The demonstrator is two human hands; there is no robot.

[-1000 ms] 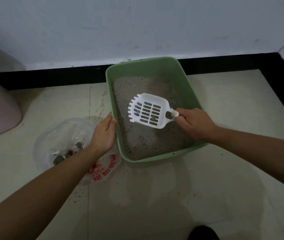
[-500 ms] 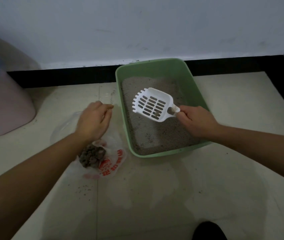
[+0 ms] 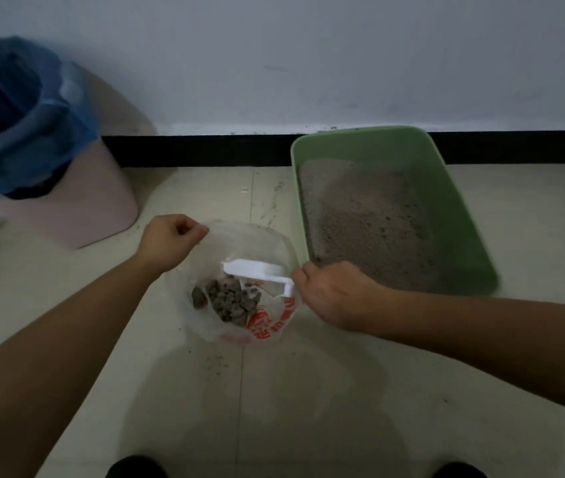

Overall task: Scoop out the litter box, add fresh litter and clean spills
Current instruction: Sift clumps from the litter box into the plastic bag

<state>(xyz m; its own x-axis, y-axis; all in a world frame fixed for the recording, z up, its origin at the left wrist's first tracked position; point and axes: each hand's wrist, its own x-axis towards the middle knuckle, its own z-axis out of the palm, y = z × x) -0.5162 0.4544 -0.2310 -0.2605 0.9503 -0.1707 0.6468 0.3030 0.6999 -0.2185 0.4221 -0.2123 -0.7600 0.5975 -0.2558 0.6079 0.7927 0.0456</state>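
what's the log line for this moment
left hand: pinches bag rim | right hand: grips scoop over bag | clumps: in bag

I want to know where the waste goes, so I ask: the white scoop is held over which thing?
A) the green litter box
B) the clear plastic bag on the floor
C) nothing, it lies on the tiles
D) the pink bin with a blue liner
B: the right hand holds the white scoop over the open plastic bag, whose edge the left hand pinches, beside the litter box.
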